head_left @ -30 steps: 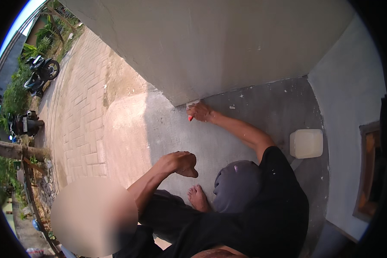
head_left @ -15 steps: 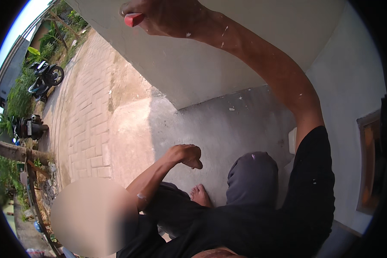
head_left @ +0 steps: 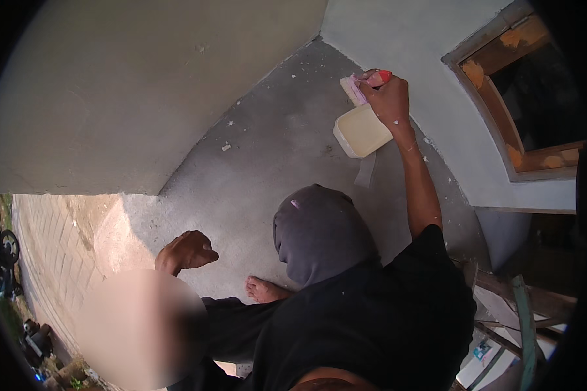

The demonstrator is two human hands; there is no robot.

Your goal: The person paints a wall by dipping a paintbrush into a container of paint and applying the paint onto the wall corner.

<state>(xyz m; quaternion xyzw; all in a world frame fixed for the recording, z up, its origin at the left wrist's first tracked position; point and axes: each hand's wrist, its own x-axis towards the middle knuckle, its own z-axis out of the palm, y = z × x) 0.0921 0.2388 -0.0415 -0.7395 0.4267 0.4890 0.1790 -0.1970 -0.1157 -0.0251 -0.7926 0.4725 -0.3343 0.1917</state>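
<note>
My right hand (head_left: 390, 101) is closed round a wide paintbrush (head_left: 352, 90) with a red handle end, pink smears and pale bristles. It is at the far rim of a cream, square-cornered paint tub (head_left: 362, 132); whether the bristles touch the tub I cannot tell. The tub's inside looks pale, and the hand covers its right corner. To the left, my left hand (head_left: 188, 251) is curled into a loose fist with nothing seen in it. It is apart from the brush and tub.
A bare grey wall (head_left: 143, 85) rises at the upper left. On the right, a white wall (head_left: 385, 39) holds a wooden window frame (head_left: 512, 114). Wooden pieces (head_left: 528, 319) stand at the lower right. Paint specks dot the grey floor (head_left: 267, 140); motorbikes are at the far left.
My right hand has come down from high on the grey wall to the tub, bringing the paintbrush. The view has turned to the right. My left hand stays curled.
</note>
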